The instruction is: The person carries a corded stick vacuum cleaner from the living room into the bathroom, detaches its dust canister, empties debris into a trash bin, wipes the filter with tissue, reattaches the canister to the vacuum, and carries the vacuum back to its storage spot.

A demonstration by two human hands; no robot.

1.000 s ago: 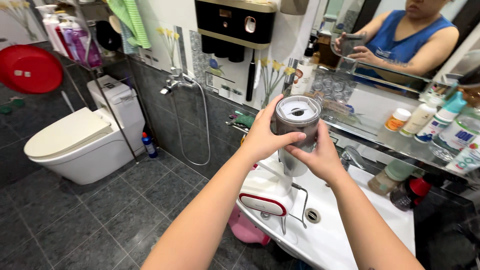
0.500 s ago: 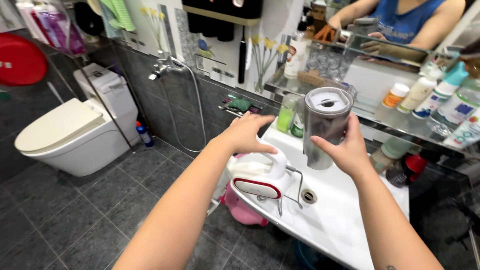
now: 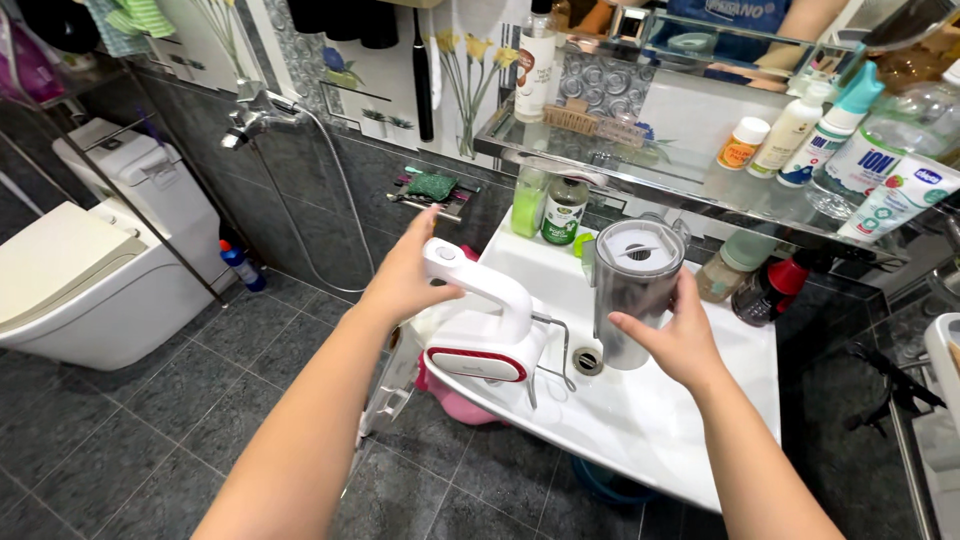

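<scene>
My right hand [image 3: 676, 338] grips a grey cylindrical canister [image 3: 634, 285] with a white vented top, held upright over the white sink [image 3: 650, 420]. My left hand [image 3: 405, 272] is spread open beside the curved white handle of a white and red handheld vacuum body [image 3: 482, 335], which rests on the sink's left edge. The fingers touch or nearly touch the handle's top end; they do not close around it.
A glass shelf [image 3: 700, 190] above the sink carries several bottles and jars. A green bottle [image 3: 529, 205] and a dark jar [image 3: 564, 212] stand at the sink's back. A white toilet [image 3: 90, 270], a hose tap [image 3: 255, 112] and a grey tiled floor [image 3: 190, 400] lie left. A pink tub [image 3: 455, 400] sits under the sink.
The canister has come down from chest height to just above the sink. My left hand let go of it and moved left to the vacuum's handle.
</scene>
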